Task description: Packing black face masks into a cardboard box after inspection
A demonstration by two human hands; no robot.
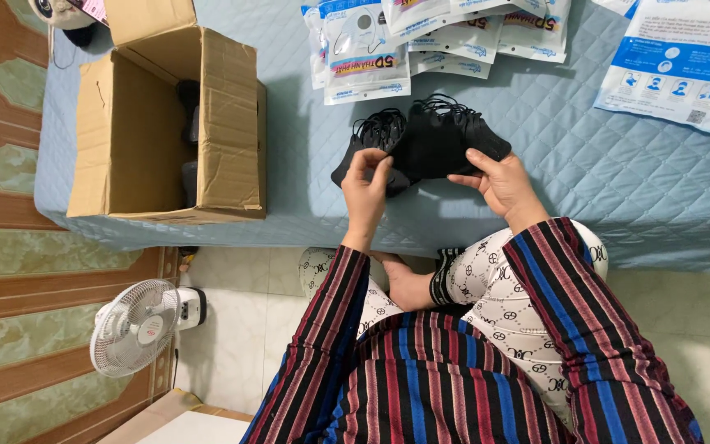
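Two hands are working a bunch of black masks (433, 140) over the blue quilt (601, 173): left hand (367, 185) is pinching one mask's edge btwn thumb & fingers, right hand (499, 181) is closed around the rest of the stack, holding it just above the quilt. Judging progress, it's looking partway: several filled white-and-blue packets (421, 41) are lying beyond the hands, while more dark items are showing inside the open box (166, 131) w/ flaps up, so plenty seems left.
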